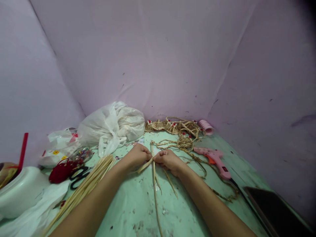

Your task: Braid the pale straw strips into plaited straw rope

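My left hand point(137, 156) and my right hand point(168, 160) meet at the middle of a pale green table point(138, 214), both with fingers curled tight. Between them they pinch several thin straw strips point(155, 184), which cross at the fingertips and trail back toward me over the table. A bundle of long straw stalks point(84, 189) lies just left of my left forearm.
Braided straw cords with red beads point(181, 131) lie behind the hands. A pink glue gun point(215, 158) and pink spool point(206, 126) sit right. White plastic bags point(113, 126), black scissors point(78, 176), red yarn point(60, 171) and a white container point(21, 191) crowd the left. A dark flat object point(274, 207) lies near right.
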A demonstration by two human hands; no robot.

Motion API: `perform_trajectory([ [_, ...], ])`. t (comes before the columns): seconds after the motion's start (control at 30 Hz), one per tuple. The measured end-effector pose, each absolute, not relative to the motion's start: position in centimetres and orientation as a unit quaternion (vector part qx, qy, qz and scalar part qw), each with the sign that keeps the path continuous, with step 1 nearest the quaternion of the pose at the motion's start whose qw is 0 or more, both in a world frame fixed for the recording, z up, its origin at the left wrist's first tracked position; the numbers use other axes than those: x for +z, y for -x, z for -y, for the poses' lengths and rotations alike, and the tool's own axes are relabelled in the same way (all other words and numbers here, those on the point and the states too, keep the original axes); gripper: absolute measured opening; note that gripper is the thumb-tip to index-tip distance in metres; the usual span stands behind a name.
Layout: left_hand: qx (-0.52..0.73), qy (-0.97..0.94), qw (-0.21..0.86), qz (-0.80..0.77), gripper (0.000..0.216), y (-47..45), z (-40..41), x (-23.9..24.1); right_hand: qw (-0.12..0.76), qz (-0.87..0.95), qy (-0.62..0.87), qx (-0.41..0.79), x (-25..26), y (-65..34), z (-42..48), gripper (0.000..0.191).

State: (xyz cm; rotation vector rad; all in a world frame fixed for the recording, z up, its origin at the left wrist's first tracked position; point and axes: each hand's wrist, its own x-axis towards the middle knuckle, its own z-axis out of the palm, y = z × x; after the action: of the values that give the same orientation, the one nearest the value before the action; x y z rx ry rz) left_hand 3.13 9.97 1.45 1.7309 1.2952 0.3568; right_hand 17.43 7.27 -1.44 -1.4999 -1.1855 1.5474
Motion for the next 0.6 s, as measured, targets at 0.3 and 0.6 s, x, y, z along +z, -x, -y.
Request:
perform_trajectory([
  [0.3,0.111,-0.556,0.547,-0.616,0.012,-3.47,-9.71,1.78,0.334,0.457,0.578,0.588,-1.23,-17.35,-7.2,0.013],
  [0.6,0.107,-0.536,0.54,-0.64,0.011,-4.08,-9.46,1.56,0.341,0.449,0.572,0.596,-1.24,-17.25,-7.16,0.013],
])
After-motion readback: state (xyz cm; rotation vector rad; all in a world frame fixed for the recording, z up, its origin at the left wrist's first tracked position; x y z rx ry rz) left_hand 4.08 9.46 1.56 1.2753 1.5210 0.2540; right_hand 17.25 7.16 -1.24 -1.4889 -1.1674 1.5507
